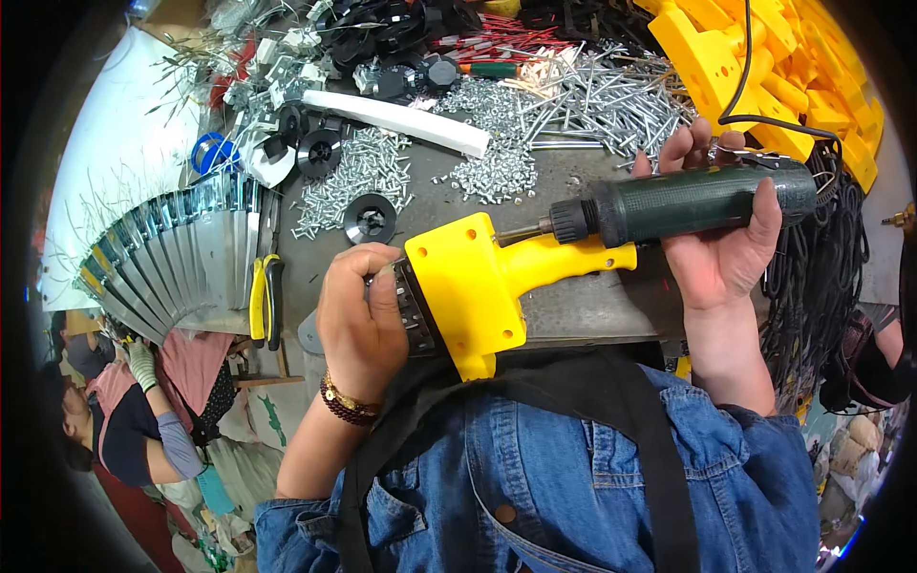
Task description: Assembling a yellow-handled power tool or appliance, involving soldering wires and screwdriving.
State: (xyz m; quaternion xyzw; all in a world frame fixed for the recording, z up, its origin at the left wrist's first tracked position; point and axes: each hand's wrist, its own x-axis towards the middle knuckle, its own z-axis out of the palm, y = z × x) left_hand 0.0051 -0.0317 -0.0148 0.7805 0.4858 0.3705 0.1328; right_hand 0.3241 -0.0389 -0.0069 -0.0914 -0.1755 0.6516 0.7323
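Note:
My left hand grips the black front part of a yellow plastic housing with a moulded handle and screw holes. The housing is held just in front of my body, its handle pointing right. My right hand is wrapped round a dark green electric screwdriver, lying nearly level across the palm. Its metal bit points left and meets the upper right edge of the housing, above the handle. Whether a screw sits under the tip cannot be seen.
Piles of short screws, nuts and long bolts cover the bench behind. Yellow housings are heaped at the far right, beside hanging black cords. Pliers and fanned metal blades lie left. A co-worker sits there.

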